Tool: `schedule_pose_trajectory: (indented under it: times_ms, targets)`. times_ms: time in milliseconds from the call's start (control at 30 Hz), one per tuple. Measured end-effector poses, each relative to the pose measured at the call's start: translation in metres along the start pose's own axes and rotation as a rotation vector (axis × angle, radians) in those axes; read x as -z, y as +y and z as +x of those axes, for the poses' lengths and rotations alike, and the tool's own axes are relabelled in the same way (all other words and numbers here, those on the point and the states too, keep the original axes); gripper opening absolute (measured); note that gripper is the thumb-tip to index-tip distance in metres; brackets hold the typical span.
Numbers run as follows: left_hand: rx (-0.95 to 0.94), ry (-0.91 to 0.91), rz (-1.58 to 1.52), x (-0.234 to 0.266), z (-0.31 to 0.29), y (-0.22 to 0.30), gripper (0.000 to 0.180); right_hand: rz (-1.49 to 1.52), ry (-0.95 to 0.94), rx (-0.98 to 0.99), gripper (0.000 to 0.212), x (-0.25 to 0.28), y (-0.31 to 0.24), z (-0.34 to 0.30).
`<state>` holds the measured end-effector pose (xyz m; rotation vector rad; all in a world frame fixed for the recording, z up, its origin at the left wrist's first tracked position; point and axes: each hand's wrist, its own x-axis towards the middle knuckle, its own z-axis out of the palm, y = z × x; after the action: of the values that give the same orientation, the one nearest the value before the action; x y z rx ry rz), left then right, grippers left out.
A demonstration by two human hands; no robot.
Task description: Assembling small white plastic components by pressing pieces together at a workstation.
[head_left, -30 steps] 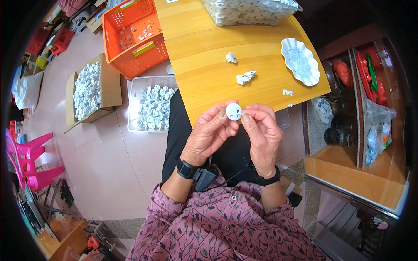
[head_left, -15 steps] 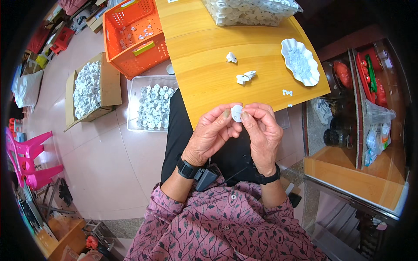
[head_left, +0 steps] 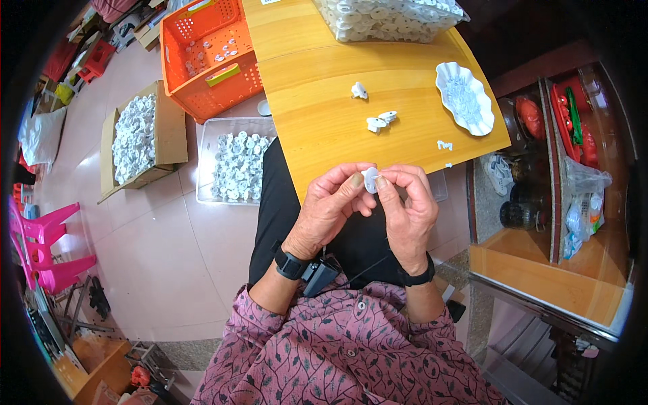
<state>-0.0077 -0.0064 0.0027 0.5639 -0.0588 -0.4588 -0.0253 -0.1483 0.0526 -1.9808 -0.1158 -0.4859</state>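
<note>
Both my hands pinch one small white plastic part (head_left: pixel 370 179) at the table's near edge.

Left to right: cardboard box (head_left: pixel 138 139) of white parts, orange crate (head_left: pixel 209 57), my left hand (head_left: pixel 332 206), my right hand (head_left: pixel 407 206), white scalloped dish (head_left: pixel 464 98) on the table (head_left: pixel 324 101).

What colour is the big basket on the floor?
The basket is bright orange, with small white pieces inside. It shows best in the head view, top left.

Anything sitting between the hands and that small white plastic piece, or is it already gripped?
Nothing visible is in the way. The small white plastic piece is already pinched between the fingertips of the left hand and right hand, held above the near edge of the yellow wooden table.
</note>
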Motion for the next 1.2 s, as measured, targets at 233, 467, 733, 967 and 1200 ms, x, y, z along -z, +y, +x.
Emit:
schedule_pose_trajectory:
  times_ms: [233, 467, 733, 967, 1200]
  targets:
    - [-0.05, 0.054, 0.107, -0.0032, -0.0012, 0.0018, 0.031, -0.06, -0.024, 0.036, 0.008, -0.0021, -0.0044, -0.0003]
    - [-0.06, 0.095, 0.167, -0.0047, -0.0015, 0.0015, 0.029, -0.151, -0.016, 0.096, 0.008, -0.0026, -0.0052, 0.0028]
    - [-0.098, 0.099, 0.177, -0.0041, -0.0024, 0.0006, 0.028, -0.13, -0.046, 0.057, 0.007, -0.0039, -0.0072, -0.0003]
    - [-0.051, 0.095, 0.144, -0.0007, -0.0023, 0.0016, 0.03, -0.051, -0.054, 0.04, 0.007, -0.0011, -0.0032, 0.0004]
    - [-0.055, 0.097, 0.128, -0.0003, -0.0029, 0.0006, 0.031, -0.107, -0.073, 0.027, 0.006, -0.0005, -0.0093, 0.0022]
